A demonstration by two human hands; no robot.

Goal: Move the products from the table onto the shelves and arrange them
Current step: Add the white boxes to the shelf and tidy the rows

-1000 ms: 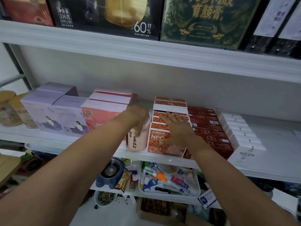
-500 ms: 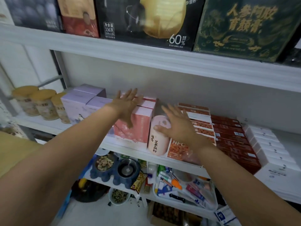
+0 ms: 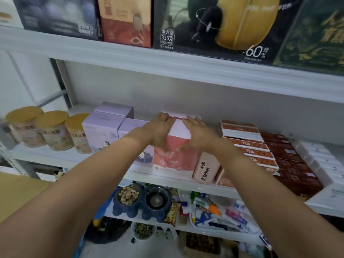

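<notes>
The left hand (image 3: 160, 131) and right hand (image 3: 200, 135) both lie flat on a pink box (image 3: 173, 159), one palm on each side of its white top. The fingers are stretched out towards the far edge, pressing rather than gripping, though the left fingertips are too blurred to tell whether they hook over the back. The pink box stands upright at the near edge of the middle shelf (image 3: 74, 159), its front printed with pale blossom. Touching its right side is a pink canister (image 3: 205, 168), tilted a little, with black brush-style Chinese characters running down it in two columns. Just left of the pink box stand lavender boxes (image 3: 104, 131) with a small seated figure on the front. Further left are three jars with yellow lids (image 3: 54, 131), their labels too blurred to read. To the right of the canister lie stacked orange-and-white flat boxes (image 3: 247, 146), then dark red boxes (image 3: 290, 164), then white boxes (image 3: 320, 159). On the upper shelf (image 3: 186, 66), a large black box (image 3: 186, 25) reads "净含量 336克" and "60%". A red-and-tan box (image 3: 126, 21) stands to its left and a dark green box (image 3: 316, 43) with gold ornament to its right. On the shelf below sit a blue double pet bowl (image 3: 141, 211) and a clear tray (image 3: 223, 226) of pens and tubes.
</notes>
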